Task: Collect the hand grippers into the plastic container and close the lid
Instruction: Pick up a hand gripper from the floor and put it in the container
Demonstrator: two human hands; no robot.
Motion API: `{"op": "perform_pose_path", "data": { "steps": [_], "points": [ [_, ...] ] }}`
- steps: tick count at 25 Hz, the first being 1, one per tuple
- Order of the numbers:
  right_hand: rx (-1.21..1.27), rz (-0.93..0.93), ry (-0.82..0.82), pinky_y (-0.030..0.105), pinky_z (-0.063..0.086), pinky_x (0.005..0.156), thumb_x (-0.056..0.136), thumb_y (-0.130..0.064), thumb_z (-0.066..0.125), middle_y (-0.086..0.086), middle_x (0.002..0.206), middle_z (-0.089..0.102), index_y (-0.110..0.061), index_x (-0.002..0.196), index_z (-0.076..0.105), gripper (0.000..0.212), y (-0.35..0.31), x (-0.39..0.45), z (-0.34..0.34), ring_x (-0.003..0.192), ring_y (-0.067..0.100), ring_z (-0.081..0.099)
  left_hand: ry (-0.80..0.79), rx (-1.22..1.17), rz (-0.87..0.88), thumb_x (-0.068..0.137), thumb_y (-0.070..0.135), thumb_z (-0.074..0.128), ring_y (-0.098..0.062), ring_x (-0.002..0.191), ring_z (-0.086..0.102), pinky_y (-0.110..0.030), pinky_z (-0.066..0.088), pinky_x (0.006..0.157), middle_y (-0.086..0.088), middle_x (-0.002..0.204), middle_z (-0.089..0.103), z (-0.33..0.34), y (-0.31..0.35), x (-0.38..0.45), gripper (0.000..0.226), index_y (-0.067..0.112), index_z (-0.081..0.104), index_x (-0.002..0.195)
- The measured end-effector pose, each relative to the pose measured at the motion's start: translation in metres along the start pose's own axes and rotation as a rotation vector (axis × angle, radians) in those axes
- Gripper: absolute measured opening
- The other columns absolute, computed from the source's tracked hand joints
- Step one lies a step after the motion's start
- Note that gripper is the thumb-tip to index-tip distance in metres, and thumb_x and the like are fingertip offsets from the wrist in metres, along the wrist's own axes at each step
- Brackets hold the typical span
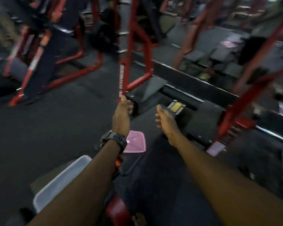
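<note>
Head view, blurred by motion: both of my arms reach forward over the dark gym floor (56,124). My left hand (122,111) is edge-on to the camera, with a black watch (114,140) on the wrist; its fingers look loosely extended and I see nothing held in its grip, though the fingertips sit close to the foot of a red rack upright (123,79). My right hand (165,119) is spread, fingers relaxed, grip empty, hovering in front of a black padded bench (201,123). The clear plastic container (62,180) sits low left, partly hidden under my left forearm; I cannot tell its contents. The pink lid (136,143) lies flat on the floor just beyond my left wrist, apart from the container. Something red (117,207) shows beneath my left forearm near the bottom edge; too blurred to say whether it is a hand gripper. Red machine frames (82,62) fill the background.
</note>
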State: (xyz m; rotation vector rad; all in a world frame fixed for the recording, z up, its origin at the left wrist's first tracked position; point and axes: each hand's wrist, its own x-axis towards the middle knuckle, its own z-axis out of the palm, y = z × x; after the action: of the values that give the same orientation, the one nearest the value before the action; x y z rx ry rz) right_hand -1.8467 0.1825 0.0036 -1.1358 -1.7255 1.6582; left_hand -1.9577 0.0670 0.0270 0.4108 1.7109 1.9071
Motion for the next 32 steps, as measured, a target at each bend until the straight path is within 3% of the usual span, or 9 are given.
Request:
{"op": "perform_pose_path", "data": {
  "steps": [2,5,9,11,13,15,20,28,32],
  "points": [
    [0.046,0.019,0.203,0.025,0.038,0.062,0.101,-0.049,0.046,-0.001,0.09,0.054,-0.022,0.099,0.06,0.031,0.009,-0.041,-0.065,0.072,0.01,0.048,-0.211,-0.02,-0.005,0.066,0.081,0.039,-0.018,0.087,0.053,-0.031,0.041,0.082,-0.002,0.094,0.065,0.047,0.0,-0.025,0.067,0.025,0.065,0.091],
    [0.117,0.03,0.456,0.028,0.042,0.068,0.1,-0.052,0.046,-0.001,0.097,0.059,-0.025,0.095,0.058,0.031,0.024,-0.126,-0.133,0.083,0.012,0.054,-0.438,-0.008,-0.015,0.064,0.081,0.038,-0.013,0.081,0.054,-0.028,0.04,0.073,-0.004,0.099,0.066,0.098,-0.003,-0.086,0.069,0.025,0.066,0.094],
    [0.166,0.042,0.702,0.034,0.051,0.088,0.1,-0.056,0.044,-0.001,0.109,0.066,-0.029,0.098,0.058,0.03,0.037,-0.252,-0.198,0.098,0.014,0.063,-0.736,0.127,0.016,0.065,0.086,0.031,-0.017,0.095,0.061,-0.035,0.044,0.084,0.0,0.107,0.069,0.141,-0.013,-0.186,0.071,0.032,0.065,0.097],
    [0.173,0.059,0.794,0.038,0.051,0.095,0.098,-0.061,0.044,0.002,0.121,0.065,-0.033,0.099,0.058,0.032,0.049,-0.297,-0.222,0.106,0.017,0.063,-0.823,0.12,0.038,0.077,0.08,0.03,-0.016,0.097,0.061,-0.033,0.046,0.083,0.002,0.105,0.067,0.155,-0.017,-0.218,0.063,0.031,0.063,0.098],
    [0.189,0.084,0.892,0.039,0.05,0.092,0.097,-0.061,0.045,0.003,0.12,0.064,-0.03,0.101,0.059,0.035,0.065,-0.342,-0.24,0.102,0.018,0.061,-0.866,0.103,0.028,0.094,0.066,0.028,-0.017,0.096,0.059,-0.029,0.044,0.079,-0.001,0.103,0.065,0.168,-0.027,-0.248,0.056,0.023,0.063,0.105],
    [0.208,0.118,0.958,0.038,0.05,0.086,0.096,-0.063,0.045,0.002,0.114,0.064,-0.026,0.103,0.06,0.04,0.086,-0.379,-0.251,0.094,0.017,0.059,-0.907,0.118,0.023,0.091,0.067,0.028,-0.018,0.094,0.057,-0.031,0.044,0.082,-0.005,0.102,0.065,0.175,-0.042,-0.275,0.065,0.017,0.064,0.11],
    [0.261,0.145,1.001,0.032,0.047,0.073,0.097,-0.061,0.046,-0.003,0.094,0.059,-0.023,0.096,0.058,0.04,0.115,-0.434,-0.262,0.079,0.013,0.053,-0.971,0.169,-0.011,0.074,0.078,0.029,-0.016,0.092,0.057,-0.041,0.044,0.089,0.0,0.101,0.065,0.182,-0.053,-0.322,0.071,0.024,0.064,0.104],
    [0.249,0.097,0.964,0.044,0.051,0.101,0.094,-0.067,0.042,0.0,0.123,0.063,-0.03,0.114,0.058,0.045,0.113,-0.454,-0.284,0.113,0.02,0.062,-1.0,0.189,0.044,0.081,0.067,0.029,-0.017,0.096,0.058,-0.035,0.044,0.084,0.001,0.104,0.064,0.199,-0.045,-0.376,0.054,0.029,0.061,0.102],
    [0.22,0.079,0.915,0.047,0.052,0.101,0.091,-0.071,0.042,0.001,0.121,0.064,-0.034,0.099,0.058,0.041,0.112,-0.453,-0.299,0.113,0.024,0.063,-1.023,0.192,0.066,0.084,0.061,0.029,-0.016,0.096,0.058,-0.035,0.043,0.083,-0.001,0.109,0.065,0.217,-0.056,-0.395,0.051,0.028,0.062,0.104]
  ]
}}
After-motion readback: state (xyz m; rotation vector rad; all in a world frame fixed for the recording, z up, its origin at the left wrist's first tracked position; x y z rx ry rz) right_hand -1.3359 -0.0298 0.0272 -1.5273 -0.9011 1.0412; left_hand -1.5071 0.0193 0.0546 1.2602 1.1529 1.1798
